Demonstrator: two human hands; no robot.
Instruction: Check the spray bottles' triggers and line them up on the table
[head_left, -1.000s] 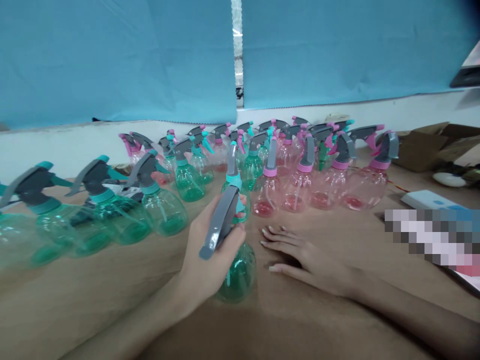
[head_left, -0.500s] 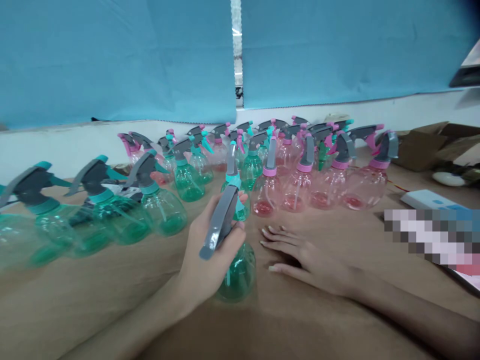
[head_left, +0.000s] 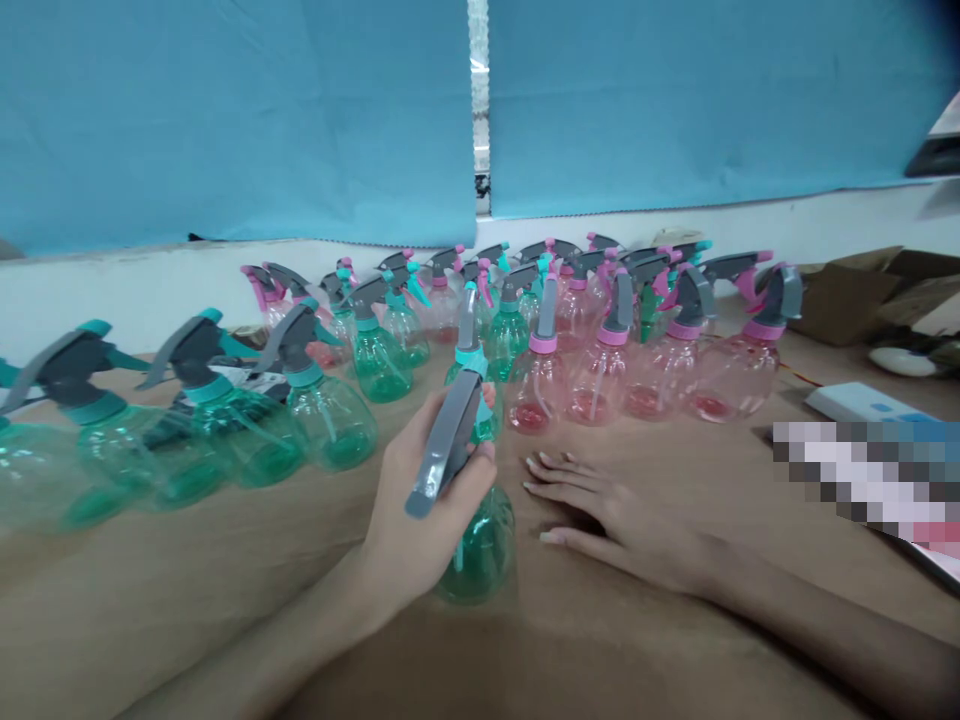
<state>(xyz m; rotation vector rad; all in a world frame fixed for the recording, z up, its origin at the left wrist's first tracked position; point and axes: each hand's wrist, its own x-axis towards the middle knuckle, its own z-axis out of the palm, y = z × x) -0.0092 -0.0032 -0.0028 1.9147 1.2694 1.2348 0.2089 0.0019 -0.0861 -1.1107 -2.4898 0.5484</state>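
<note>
My left hand (head_left: 420, 490) is wrapped around the neck of a green spray bottle (head_left: 480, 555) that stands upright on the wooden table (head_left: 600, 650). The grey trigger head shows above my fingers, and its collar is hidden by the hand. My right hand (head_left: 600, 500) rests palm down on the table to the right of this bottle, fingers stretched out and holding nothing. Just beyond my left hand is another green spray bottle (head_left: 470, 350), partly covered by the held one. Pink spray bottles (head_left: 534, 395) stand in a row behind my right hand.
At the left, a slanting row of green spray bottles (head_left: 330, 425) lines the table. More green and pink bottles crowd the back near the wall. To the right are a white and blue box (head_left: 855, 400), a pixelated flat item (head_left: 870, 480) and an open cardboard box (head_left: 862, 295).
The whole view has shifted very slightly. Both hands and the bottles keep their places, with my left hand still around the green spray bottle.
</note>
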